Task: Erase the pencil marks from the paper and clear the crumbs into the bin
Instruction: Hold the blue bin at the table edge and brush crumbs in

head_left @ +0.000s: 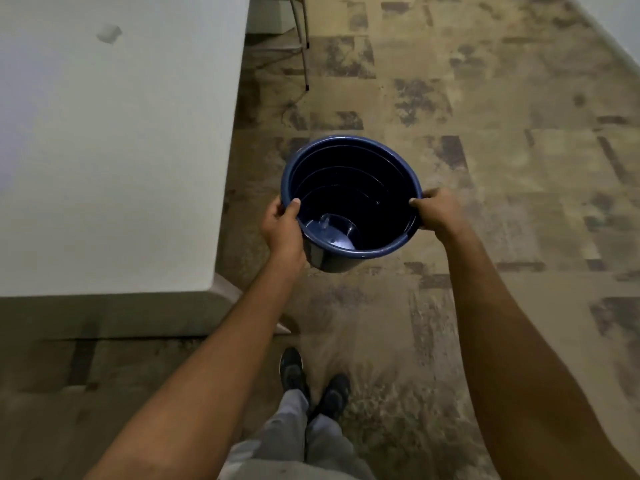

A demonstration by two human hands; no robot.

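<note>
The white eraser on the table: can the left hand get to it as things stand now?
Probably not at once. The left hand grips the rim of the blue bin, as does the right hand. The eraser lies far across the white table, with nothing in between; the grip must first let go.

Both bare arms reach forward and down. The left hand (282,226) clamps the bin (349,202) rim's left side, thumb inside; the right hand (434,211) clamps its right side likewise. Feet in dark shoes (313,382) stand below.
</note>
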